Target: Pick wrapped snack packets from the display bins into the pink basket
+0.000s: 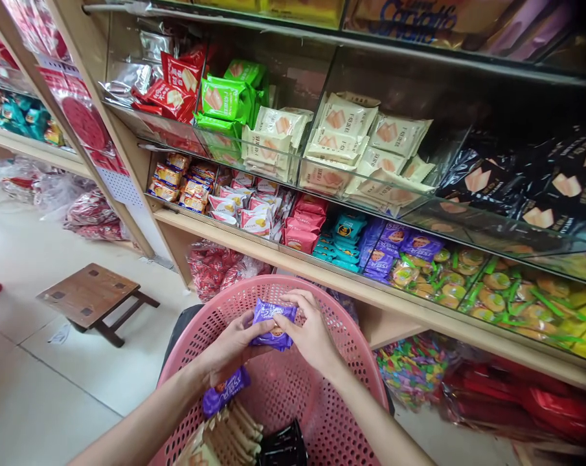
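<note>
Between both hands I hold a purple snack packet (274, 323) over a pink perforated plastic basket (368, 375). My left hand (237, 346) grips its left side, thumb on top. My right hand (312, 333) is closed on its right side, with the thumb pressed on the front. Below my left hand, another purple packet (227, 390) lies inside the basket. A row of beige packets (227, 433) stands at the basket's near side, and black packets (283, 446) lie to the right of them. My left palm partly covers the lower purple packet.
Ahead, a shelf unit has clear bins of green packets (227, 100), cream packets (346, 123), black packets (496, 175) and purple packets (421, 244). On the tiled floor at left stands a low wooden stool (91, 294). Bagged sweets (414, 366) sit beneath the bottom shelf.
</note>
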